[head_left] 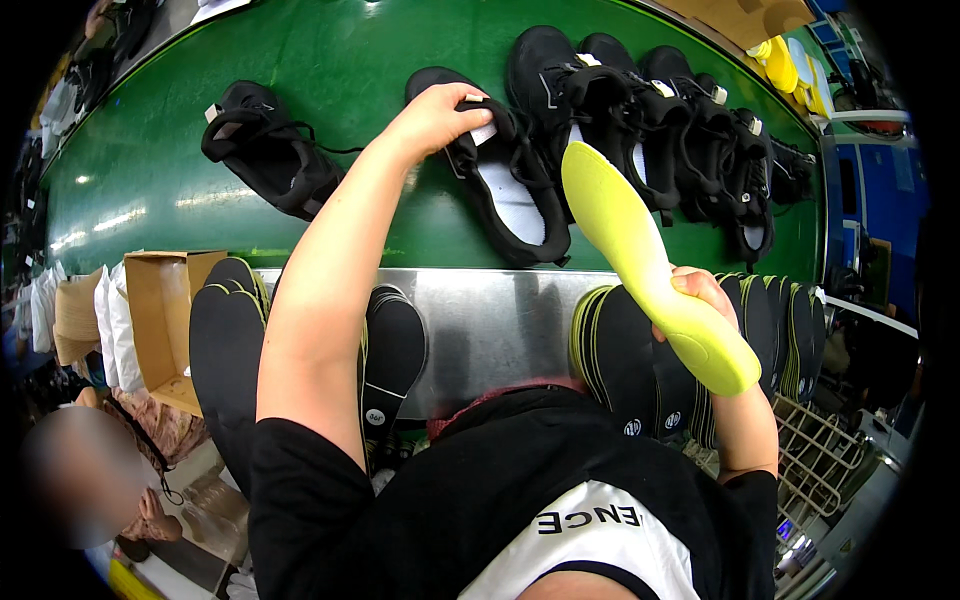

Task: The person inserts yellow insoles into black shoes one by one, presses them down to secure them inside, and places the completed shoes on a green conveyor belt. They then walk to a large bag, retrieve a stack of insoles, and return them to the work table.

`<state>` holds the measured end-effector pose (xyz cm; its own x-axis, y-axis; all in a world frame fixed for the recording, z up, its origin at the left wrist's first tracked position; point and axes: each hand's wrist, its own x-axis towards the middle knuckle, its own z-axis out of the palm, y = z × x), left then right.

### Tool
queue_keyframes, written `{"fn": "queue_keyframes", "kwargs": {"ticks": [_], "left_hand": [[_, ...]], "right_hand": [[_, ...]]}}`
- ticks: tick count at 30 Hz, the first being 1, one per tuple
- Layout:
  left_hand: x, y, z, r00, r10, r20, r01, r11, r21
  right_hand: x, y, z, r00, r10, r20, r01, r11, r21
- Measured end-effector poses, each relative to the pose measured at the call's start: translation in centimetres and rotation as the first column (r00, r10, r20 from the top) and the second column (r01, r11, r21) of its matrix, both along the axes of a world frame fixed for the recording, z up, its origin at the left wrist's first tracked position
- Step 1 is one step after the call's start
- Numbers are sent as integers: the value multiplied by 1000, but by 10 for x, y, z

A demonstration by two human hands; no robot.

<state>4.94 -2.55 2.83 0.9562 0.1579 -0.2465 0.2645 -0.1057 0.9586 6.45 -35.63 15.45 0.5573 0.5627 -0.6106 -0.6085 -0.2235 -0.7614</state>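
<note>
Site type: workshop, factory style, footwear.
Green counter (pixel 330 50): long work surface carrying several black shoes (pixel 688 140).
Insole stacks (pixel 615 350): multiple piles, ranged along a metal ledge (pixel 500 330) at the counter's near side.
Packaging: open cardboard box (pixel 160 345), left side.
Equipment: wire rack (pixel 815 460), right side.
Staffing: second person (pixel 110 470), lower left, beyond the box.

The black short-sleeved shirt (pixel 420 500) has a white lettered panel (pixel 602 548).

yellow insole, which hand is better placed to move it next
Probably the right hand: it grips the yellow insole, while the left hand holds a black shoe by its tongue.
</note>
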Motion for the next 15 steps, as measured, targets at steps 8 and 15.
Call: {"fn": "queue_keyframes", "kwargs": {"ticks": [8,15], "left_hand": [[-18,-93,20,831,-535,153,-271,-149,951],[-7,-88,28,883,-206,422,-239,577,781]], "right_hand": [[4,-12,8,993,-116,-18,116,993,-31],[8,-17,15,993,23,-116,-20,1000,21]]}}
